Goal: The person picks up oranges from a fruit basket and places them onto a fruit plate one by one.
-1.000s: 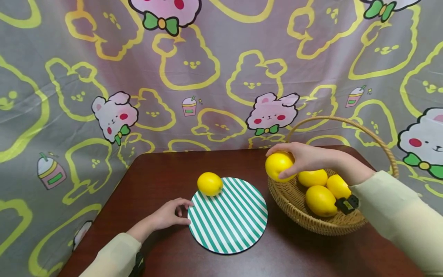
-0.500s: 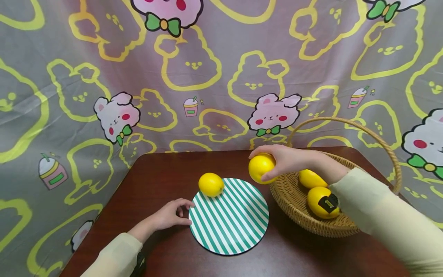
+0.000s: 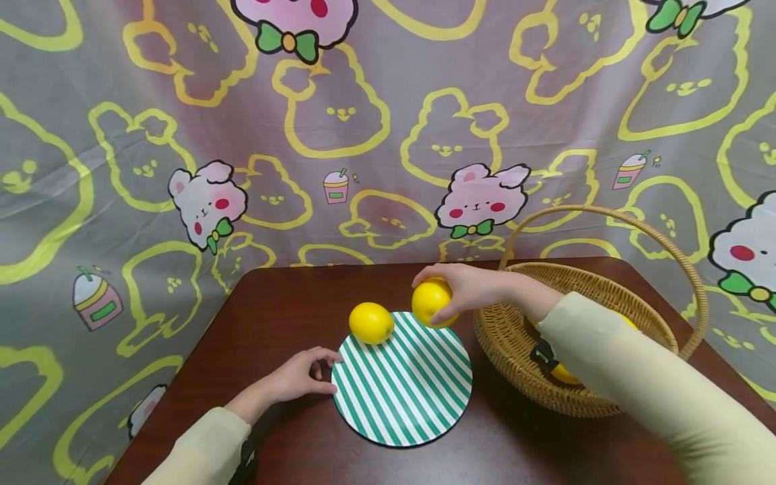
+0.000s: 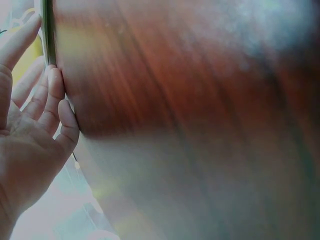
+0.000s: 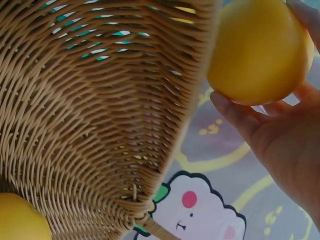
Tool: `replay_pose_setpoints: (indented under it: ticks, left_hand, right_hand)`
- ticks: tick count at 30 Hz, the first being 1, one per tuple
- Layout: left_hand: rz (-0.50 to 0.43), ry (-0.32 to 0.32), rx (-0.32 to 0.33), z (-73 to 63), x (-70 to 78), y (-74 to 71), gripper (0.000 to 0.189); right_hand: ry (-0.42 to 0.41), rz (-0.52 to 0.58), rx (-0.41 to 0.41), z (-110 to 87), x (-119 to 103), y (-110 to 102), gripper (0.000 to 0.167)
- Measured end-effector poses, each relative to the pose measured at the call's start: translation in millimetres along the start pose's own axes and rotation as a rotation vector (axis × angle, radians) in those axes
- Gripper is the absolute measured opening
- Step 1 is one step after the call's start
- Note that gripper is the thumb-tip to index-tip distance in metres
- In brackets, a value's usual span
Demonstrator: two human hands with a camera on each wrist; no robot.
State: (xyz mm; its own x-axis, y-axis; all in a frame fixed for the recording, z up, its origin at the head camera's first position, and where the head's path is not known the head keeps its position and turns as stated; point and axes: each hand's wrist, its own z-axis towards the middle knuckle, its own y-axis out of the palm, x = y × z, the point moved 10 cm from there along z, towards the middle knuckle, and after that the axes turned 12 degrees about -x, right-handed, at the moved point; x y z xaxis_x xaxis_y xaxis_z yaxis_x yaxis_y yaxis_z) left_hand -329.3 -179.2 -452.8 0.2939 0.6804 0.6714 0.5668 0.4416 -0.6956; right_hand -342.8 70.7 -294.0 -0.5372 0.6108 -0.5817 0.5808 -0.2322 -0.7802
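Observation:
My right hand (image 3: 463,288) grips a yellow lemon (image 3: 432,302) over the far right part of a round placemat with green and white stripes (image 3: 403,391). In the right wrist view, fingers and thumb wrap the lemon (image 5: 260,50) beside the basket's rim. A second lemon (image 3: 370,323) lies at the placemat's far left edge. My left hand (image 3: 297,376) rests on the table with relaxed fingers, its fingertips right at the placemat's left edge. The left wrist view has those fingers (image 4: 55,95) loosely bent beside the placemat's thin edge (image 4: 48,35).
A wicker basket (image 3: 503,364) with a tall handle (image 3: 673,252) stands on the right, under my right forearm. Lemons (image 5: 20,220) lie inside it, mostly hidden by the sleeve in the head view. Behind the dark wooden table (image 3: 291,296) hangs a patterned curtain (image 3: 388,101).
My right hand has carried the lemon leftward from above the basket to over the placemat. The left hand and the lemon on the placemat have stayed in place.

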Motion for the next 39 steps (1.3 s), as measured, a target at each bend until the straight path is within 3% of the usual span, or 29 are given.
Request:
replay_pose_setpoints:
  ticks: [11, 23, 39]
  left_hand:
    - [-0.013, 0.004, -0.011, 0.8, -2.6, -0.6, 0.050]
    - [-0.006, -0.002, -0.005, 0.4, -2.7, -0.2, 0.051]
    - [-0.014, 0.007, -0.016, 1.7, -2.5, 0.3, 0.050]
  right_hand:
    - [0.057, -0.034, -0.049, 30.4, 12, 12, 0.061]
    - [0.144, -0.044, -0.086, 50.4, 35, 30, 0.058]
    - [0.144, -0.060, -0.167, 73.7, 57, 56, 0.062]
